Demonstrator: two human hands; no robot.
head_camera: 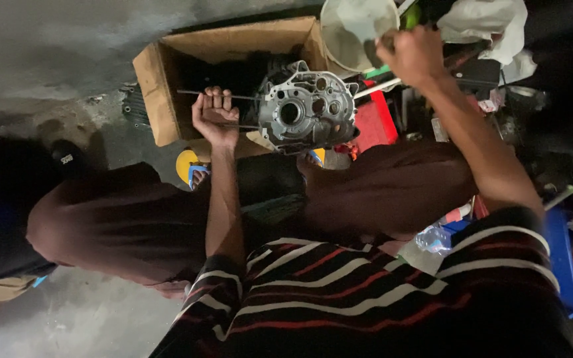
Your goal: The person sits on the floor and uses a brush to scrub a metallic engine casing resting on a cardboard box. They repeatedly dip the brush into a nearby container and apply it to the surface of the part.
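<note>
A concrete floor [67,40] is seen at far left, w/ an open cardboard box [167,73] set on it. Just right of the box opening, a grey metal engine casing [306,109] is held up; thin metal rods [213,94] stick out of its left side. The left hand [215,118] is closed round those rods, fingers curled over them. A white plastic bucket [349,36] is seen far, centre-right. The right hand [411,56] is raised at the bucket's rim, fingers bunched; what's gripped, if anything, can't be told. A red block [374,122] sits right of the casing.
</note>
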